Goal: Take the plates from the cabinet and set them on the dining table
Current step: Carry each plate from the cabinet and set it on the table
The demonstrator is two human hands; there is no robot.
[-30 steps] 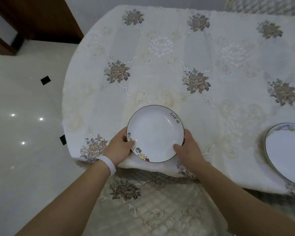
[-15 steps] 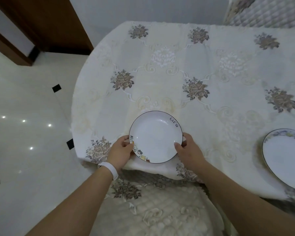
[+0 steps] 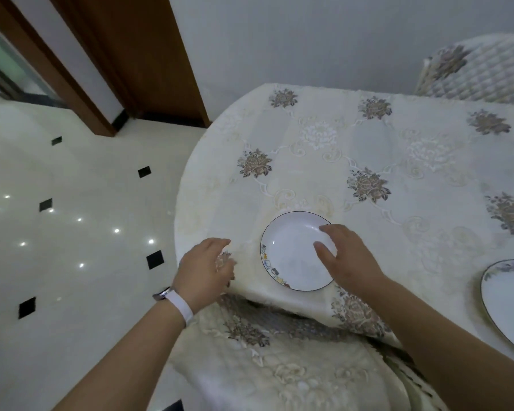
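A small white plate (image 3: 291,250) with a dark rim and a coloured pattern on its near-left edge lies flat on the dining table (image 3: 368,149), close to the near edge. My left hand (image 3: 205,266) hovers just left of the plate, fingers apart, holding nothing. My right hand (image 3: 343,256) hangs over the plate's right side, fingers spread, covering that rim. A second, larger white plate (image 3: 511,301) rests on the table at the right border of the view.
The table wears a cream cloth with brown flower motifs. A padded chair (image 3: 279,366) with a matching cover stands below me, and another chair (image 3: 481,69) is at the far right. Glossy white floor (image 3: 57,218) and a wooden door frame (image 3: 149,54) lie to the left.
Both hands have let go of the small plate, which now rests on the table. My left hand has drawn away to the left and my right hand has lifted above the rim.
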